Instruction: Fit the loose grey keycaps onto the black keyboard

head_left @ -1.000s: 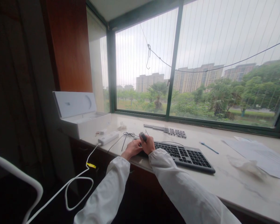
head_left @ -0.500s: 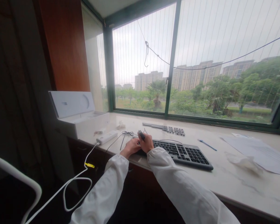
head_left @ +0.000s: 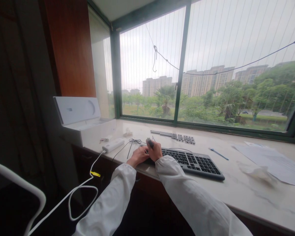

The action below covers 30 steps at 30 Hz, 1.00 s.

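Observation:
A black keyboard [head_left: 199,163] with its keycaps off in places I cannot fully make out lies along the table's front edge. Over its left end, my right hand [head_left: 155,150] is closed around a dark-handled tool [head_left: 150,143] whose handle end points up; its working tip is hidden. Right beside it, my left hand [head_left: 138,155] rests at the keyboard's left end with curled fingers, close under the tool. What those fingers pinch is too small to tell. Behind the keyboard, loose dark keycaps [head_left: 183,138] are laid out in rows.
At the left stand an open white box [head_left: 95,131] and a white power strip [head_left: 113,145], its cord hanging off the edge. A coiled black cable [head_left: 135,141] lies near my hands. On the right are a blue pen [head_left: 219,154], crumpled tissue [head_left: 257,172] and papers [head_left: 272,160].
The view has shifted very slightly. Both hands stay at the keyboard's left end, with the tool still in my right hand.

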{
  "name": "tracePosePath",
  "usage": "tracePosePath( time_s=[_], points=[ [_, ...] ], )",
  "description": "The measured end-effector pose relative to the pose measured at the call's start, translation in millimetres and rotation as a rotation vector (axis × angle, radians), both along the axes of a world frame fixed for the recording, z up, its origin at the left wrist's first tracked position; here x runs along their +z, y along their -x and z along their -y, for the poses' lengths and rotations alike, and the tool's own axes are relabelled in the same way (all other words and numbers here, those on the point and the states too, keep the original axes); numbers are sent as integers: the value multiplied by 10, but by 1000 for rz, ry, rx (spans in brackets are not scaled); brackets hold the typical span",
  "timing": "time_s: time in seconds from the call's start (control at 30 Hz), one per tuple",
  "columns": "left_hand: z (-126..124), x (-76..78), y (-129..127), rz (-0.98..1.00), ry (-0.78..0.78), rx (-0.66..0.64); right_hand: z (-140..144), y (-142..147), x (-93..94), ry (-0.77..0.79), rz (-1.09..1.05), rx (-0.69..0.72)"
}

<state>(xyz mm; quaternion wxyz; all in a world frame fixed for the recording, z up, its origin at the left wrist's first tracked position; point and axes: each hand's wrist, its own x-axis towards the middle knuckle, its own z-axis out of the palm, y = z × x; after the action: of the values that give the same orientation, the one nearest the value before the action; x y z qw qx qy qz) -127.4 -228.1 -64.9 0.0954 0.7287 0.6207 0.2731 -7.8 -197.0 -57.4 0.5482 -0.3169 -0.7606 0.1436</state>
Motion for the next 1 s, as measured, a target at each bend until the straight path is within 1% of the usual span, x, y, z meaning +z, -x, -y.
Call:
tracePosePath(
  time_s=[0.13,0.3,0.43,0.6,0.7,0.83,0.9,1.0],
  points=[
    [16,3,-4,10,-11,-7,-11,15,6,1,-5,-13],
    [90,24,-21,-14,-89,-25,-39,45,10,52,-13,-14],
    [156,49,-46,4,-153,-58,-71,44,26,115,-94,-30],
    [184,79,-73,-4,-96,9,-86,19,47,208,-198,-11],
    [182,107,-77,10,-52,37,-66,13,50,177,-141,35],
    [150,108,-66,5,0,63,-28,9,39,92,-30,103],
    [123,85,-55,2,-13,60,-18,2,32,52,-5,105],
    [80,45,-35,4,-42,17,-17,-10,17,26,-1,82]
  ],
)
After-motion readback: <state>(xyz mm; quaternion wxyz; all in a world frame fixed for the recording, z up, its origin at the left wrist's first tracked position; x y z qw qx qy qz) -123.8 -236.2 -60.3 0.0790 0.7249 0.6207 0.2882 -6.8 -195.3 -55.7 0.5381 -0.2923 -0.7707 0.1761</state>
